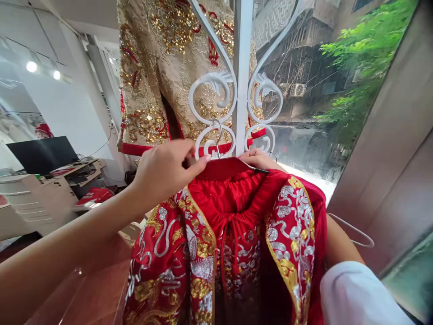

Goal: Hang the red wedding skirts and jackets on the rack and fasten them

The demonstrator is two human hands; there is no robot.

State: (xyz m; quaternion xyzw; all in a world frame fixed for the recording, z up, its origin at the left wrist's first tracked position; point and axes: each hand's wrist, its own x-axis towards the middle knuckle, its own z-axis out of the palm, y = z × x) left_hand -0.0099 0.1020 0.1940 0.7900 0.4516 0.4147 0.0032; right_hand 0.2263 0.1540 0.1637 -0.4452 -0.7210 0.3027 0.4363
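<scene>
A red jacket (pixel 199 284) with gold and silver embroidery hangs open over a red gathered-neck garment (pixel 233 194) tied with red cords. Both are on a metal hanger (pixel 219 144), whose hook is at a white scrolled metal frame (pixel 242 81). My left hand (pixel 165 162) is at the left of the collar, its thumb stretched toward the hanger's neck and apart from the curled forefinger; its other fingers are hidden. Behind the collar on the right, my right hand (pixel 259 159) grips the hanger's shoulder, partly covered by the cloth. My right forearm passes behind the jacket.
A gold sequinned garment (pixel 176 67) with red trim hangs behind the frame. To the right are a window with foliage (pixel 365 58) outside and a white loop of wire (pixel 355 231). A dark monitor (pixel 42 155) and white drawers (pixel 27 198) stand at the left.
</scene>
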